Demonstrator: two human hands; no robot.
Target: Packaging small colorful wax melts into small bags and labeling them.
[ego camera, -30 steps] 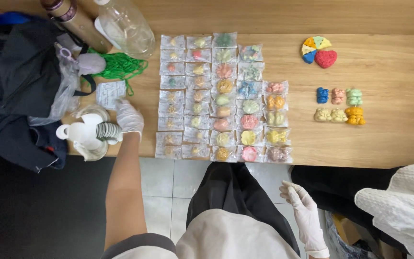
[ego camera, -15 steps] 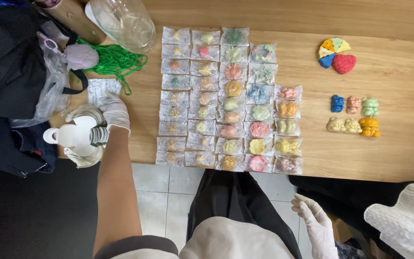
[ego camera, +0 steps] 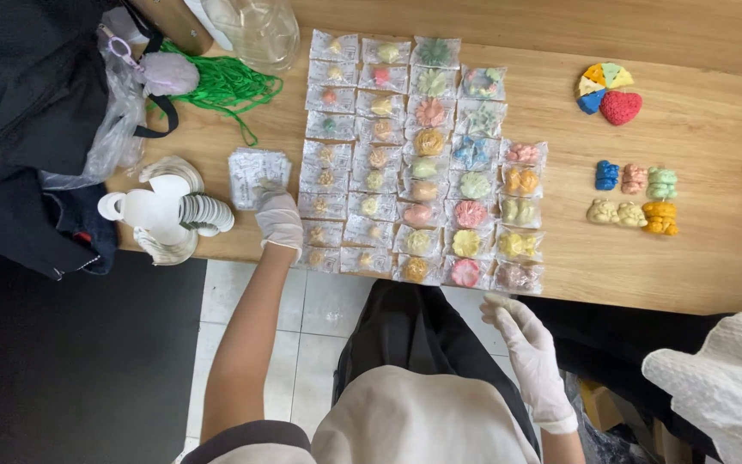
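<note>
Nearest the camera, the right hand (ego camera: 532, 357), in a white glove, hangs below the table edge over the lap, fingers loosely spread and holding nothing. A white sleeve (ego camera: 719, 378) of another person shows at lower right.

At the near edge of the wooden table (ego camera: 732, 275), the left hand (ego camera: 279, 216), also gloved, lies palm down with its fingertips on a small stack of clear packets (ego camera: 255, 172); whether it grips them cannot be told. Half a second ago this hand rested further left, on the white tape dispenser (ego camera: 161, 215), which now stands free just left of the hand.

To the right of the hand lies a grid of clear sachets (ego camera: 422, 163), arranged in rows and columns, each holding one small moulded piece: yellow, pink, green, blue or orange, several flower-shaped. The grid has kept its arrangement.

Well apart on the right sit unwrapped moulded figures (ego camera: 633, 196) in blue, pink, green, tan and orange, and beyond them a red heart (ego camera: 621, 107) touching a multicoloured wedge disc (ego camera: 603, 84).

At the far left, a clear plastic jar (ego camera: 255, 30) lies beside a green cord (ego camera: 221, 86), a translucent bag (ego camera: 118, 129) and a black bag (ego camera: 27, 103).
</note>
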